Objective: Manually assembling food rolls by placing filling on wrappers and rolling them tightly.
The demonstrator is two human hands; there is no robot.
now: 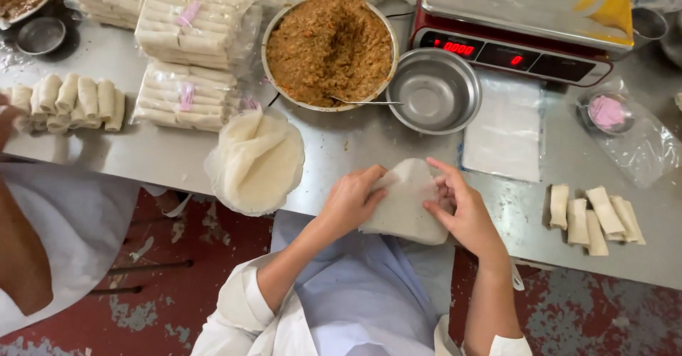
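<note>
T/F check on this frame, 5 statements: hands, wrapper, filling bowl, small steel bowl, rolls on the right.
1. Both hands hold one thin white wrapper. True: the left hand and right hand grip the wrapper at the table edge.
2. The big bowl of filling is empty. False: the filling bowl is heaped with brown minced filling.
3. The small steel bowl beside it is empty. True: the small steel bowl shows a bare bottom.
4. Finished rolls lie to the person's right. True: several rolls lie there.
5. The stack of round wrappers sits on the scale. False: the wrapper stack lies on the table, left of the hands; the scale is behind.
</note>
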